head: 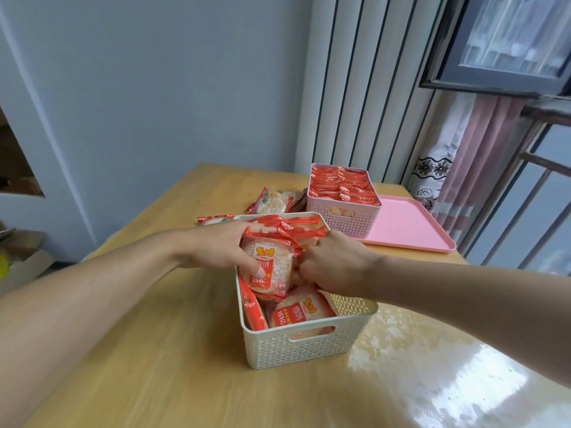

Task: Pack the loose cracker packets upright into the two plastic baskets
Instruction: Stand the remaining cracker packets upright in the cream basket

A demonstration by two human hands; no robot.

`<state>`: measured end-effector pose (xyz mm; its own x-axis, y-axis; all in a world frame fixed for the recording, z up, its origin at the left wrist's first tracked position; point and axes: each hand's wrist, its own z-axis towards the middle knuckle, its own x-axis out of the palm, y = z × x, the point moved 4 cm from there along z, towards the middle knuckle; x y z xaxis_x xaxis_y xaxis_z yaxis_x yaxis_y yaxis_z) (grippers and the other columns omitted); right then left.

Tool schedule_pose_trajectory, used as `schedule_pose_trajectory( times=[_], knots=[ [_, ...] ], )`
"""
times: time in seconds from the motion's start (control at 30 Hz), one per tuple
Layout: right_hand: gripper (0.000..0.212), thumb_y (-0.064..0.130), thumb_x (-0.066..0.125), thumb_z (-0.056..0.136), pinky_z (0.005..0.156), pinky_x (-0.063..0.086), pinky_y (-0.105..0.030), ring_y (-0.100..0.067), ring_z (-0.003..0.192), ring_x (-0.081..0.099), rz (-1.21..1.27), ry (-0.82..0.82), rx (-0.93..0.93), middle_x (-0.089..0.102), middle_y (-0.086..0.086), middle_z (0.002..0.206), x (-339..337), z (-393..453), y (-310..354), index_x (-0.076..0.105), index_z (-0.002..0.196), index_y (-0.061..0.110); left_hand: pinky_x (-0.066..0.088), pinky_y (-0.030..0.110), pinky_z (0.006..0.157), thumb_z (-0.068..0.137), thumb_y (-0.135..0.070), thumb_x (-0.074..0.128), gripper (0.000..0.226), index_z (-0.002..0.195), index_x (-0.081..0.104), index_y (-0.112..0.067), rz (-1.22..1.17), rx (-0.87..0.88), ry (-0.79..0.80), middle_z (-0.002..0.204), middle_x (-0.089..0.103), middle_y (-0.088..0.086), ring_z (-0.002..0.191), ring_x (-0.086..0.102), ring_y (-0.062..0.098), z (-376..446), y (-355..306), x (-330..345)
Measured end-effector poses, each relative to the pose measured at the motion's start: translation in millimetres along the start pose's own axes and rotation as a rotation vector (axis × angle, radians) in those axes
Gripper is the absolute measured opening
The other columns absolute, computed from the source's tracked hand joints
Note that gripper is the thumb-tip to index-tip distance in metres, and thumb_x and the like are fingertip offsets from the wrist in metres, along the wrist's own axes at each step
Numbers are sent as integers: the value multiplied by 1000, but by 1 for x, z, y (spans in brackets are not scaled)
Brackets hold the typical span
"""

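A cracker packet (268,267) stood tilted inside the cream basket (306,341) on the counter (154,350), the left hand (213,247) clamped on its face, the right hand (332,261) pinching its edge. Pressing it upright against the rear row would probably free room; two flat packets (296,312) in front needed standing too.

Single head-worn camera, looking forward and down over a wooden counter (160,350).

The wide-angle view sits close above the near edge, with both forearms reaching in from the bottom corners. It faces the far edge, where the counter meets a grey wall (154,88) and, at the far right corner, a window (509,41). Straight lines bow near the frame's borders.
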<state>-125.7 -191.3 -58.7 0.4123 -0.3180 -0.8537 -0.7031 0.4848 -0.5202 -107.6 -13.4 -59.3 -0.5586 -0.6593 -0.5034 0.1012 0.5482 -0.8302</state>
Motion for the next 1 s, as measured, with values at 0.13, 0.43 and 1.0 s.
schedule_pose_trajectory(
  times=[0.13,0.43,1.0],
  knots=[
    [21,31,57,92,71,54,-28,-16,79,71,20,-12,-39,75,12,93,6,-2,-3,75,102,32,58,31,94,82,-4,80,61,135,55,-23,-34,2,-6,121,73,-5,109,70,12,-1,1,-2],
    [40,40,56,84,111,38,-40,-15,125,51,191,42,14,70,13,119,5,-2,-18,62,123,32,55,41,100,81,-7,81,61,133,54,-23,-81,50,-92,119,74,-3,110,70,16,-3,1,1],
    [29,18,76,89,89,57,-43,-12,97,67,1135,-176,368,70,11,104,21,-30,-85,67,103,41,47,19,100,62,-11,95,73,123,62,-34,278,27,-192,148,39,-23,129,49,4,0,-2,14]
  ],
)
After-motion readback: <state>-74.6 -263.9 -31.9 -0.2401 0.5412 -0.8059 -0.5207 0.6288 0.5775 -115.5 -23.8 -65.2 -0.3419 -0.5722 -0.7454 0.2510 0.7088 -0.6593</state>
